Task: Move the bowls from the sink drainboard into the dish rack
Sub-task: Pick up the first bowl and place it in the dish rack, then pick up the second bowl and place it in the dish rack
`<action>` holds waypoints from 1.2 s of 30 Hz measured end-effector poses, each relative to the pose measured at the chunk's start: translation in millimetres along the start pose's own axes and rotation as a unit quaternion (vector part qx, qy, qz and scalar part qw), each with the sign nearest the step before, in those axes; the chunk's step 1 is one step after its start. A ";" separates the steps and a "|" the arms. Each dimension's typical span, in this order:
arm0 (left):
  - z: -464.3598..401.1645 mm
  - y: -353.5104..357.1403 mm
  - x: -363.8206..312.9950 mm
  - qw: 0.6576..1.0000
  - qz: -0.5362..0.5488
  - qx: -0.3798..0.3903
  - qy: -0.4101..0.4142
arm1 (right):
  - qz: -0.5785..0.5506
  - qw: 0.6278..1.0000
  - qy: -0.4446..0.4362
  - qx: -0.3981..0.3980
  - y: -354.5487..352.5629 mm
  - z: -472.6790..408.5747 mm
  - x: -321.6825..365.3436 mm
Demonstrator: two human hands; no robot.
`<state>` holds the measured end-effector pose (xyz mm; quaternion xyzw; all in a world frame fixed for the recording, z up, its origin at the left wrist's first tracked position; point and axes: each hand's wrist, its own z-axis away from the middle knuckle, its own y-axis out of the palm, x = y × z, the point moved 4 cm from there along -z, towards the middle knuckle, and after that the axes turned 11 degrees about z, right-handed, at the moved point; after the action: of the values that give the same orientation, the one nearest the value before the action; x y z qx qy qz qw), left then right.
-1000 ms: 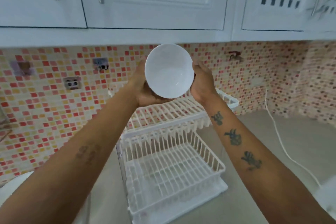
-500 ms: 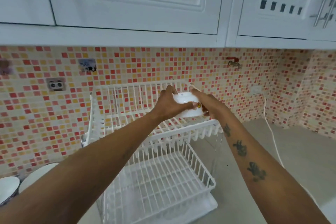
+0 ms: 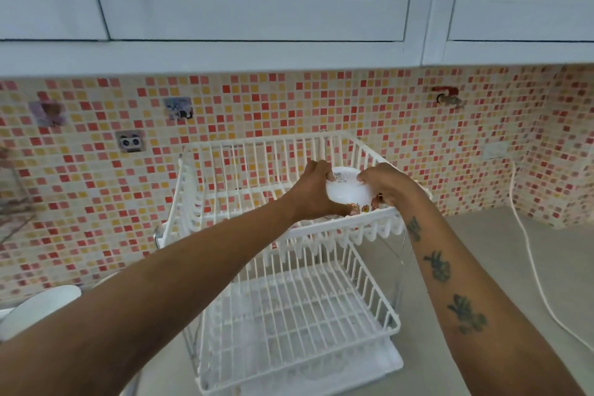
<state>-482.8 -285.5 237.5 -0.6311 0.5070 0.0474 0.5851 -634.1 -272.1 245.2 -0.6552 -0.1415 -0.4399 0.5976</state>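
Note:
A white bowl (image 3: 348, 192) with a coloured pattern near its rim is turned upside down inside the upper tier of the white two-tier dish rack (image 3: 231, 170). My left hand (image 3: 310, 191) grips its left side and my right hand (image 3: 384, 185) grips its right side. The bowl's rim sits low behind the tier's front rail; whether it rests on the wires is hidden. Another white bowl (image 3: 41, 305) lies at the far left edge, partly behind my left forearm.
The rack's lower tier (image 3: 299, 325) holds nothing and sits over a white drip tray. A white cable (image 3: 533, 270) trails along the grey counter to the right. White wall cabinets (image 3: 257, 3) hang overhead above the mosaic tile wall.
The bowl went from raised with its inside facing me to flipped upside down, then lowered into the rack's upper tier, both hands still on it.

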 end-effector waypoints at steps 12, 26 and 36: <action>6.8 -9.6 -4.1 0.998 0.035 0.028 -0.036 | 0.083 0.993 -0.032 -0.079 -1.9 12.9 6.3; 146.8 -188.7 19.6 0.954 0.126 -0.265 -0.061 | -0.001 0.903 -0.379 -0.203 106.7 153.1 183.0; 371.0 -317.4 192.7 0.861 0.031 -0.393 -0.321 | -0.061 0.902 -0.417 0.090 364.6 242.0 261.9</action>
<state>28.6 -169.5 215.6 -0.7426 0.2495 0.4611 0.4168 -126.1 -231.1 224.8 -0.7121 -0.4563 -0.1475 0.5127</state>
